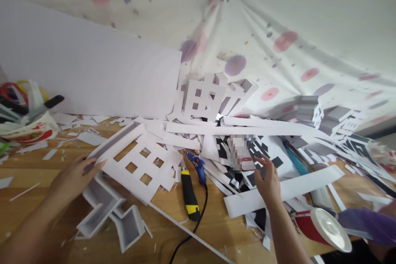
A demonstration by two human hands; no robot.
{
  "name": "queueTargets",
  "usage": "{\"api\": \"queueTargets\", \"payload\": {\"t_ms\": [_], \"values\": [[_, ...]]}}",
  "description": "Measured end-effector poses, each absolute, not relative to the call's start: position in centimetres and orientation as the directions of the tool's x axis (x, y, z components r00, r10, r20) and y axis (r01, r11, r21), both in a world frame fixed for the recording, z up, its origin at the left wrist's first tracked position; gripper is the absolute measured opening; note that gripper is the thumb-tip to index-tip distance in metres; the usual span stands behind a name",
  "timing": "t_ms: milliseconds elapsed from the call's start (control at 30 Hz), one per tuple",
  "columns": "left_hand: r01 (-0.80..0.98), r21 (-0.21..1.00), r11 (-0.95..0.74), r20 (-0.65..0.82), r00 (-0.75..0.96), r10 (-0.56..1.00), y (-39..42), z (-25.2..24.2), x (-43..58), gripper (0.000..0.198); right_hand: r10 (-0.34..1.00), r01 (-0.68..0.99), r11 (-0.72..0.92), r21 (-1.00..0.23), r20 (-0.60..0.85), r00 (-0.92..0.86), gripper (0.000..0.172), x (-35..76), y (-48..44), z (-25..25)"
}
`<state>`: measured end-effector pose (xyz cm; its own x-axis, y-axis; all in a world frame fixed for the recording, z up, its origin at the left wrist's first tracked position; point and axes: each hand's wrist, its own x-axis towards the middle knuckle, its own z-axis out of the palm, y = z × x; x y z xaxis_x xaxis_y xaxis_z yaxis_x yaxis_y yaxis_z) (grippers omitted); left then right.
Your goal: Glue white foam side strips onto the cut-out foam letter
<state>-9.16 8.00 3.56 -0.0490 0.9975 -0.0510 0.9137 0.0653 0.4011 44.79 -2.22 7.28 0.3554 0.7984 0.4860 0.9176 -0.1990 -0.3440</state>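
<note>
A white cut-out character with square openings and a raised side wall lies on the wooden table at centre left. My left hand is closed on its left edge, thumb on top. Just below that hand stands a hollow white letter-like form with upright walls. My right hand hovers with fingers apart over a long white strip, and nothing shows between the fingers. Between my hands lie a black and yellow utility knife and a blue hot glue gun with a black cord.
Finished white characters lean against the flowered curtain. A large white board stands behind at left. Tools fill a bowl at far left. A red and white paper cup stands at right among scraps and printed sheets.
</note>
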Motion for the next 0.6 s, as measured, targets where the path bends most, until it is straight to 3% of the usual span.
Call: {"api": "queueTargets", "payload": {"t_ms": [600], "values": [[0.909, 0.412, 0.058, -0.031, -0.05, 0.998, 8.2, 2.8, -9.7, 0.061, 0.867, 0.941, -0.155, -0.301, 0.414, 0.275, 0.058, 45.8, 3.7, 7.7]]}}
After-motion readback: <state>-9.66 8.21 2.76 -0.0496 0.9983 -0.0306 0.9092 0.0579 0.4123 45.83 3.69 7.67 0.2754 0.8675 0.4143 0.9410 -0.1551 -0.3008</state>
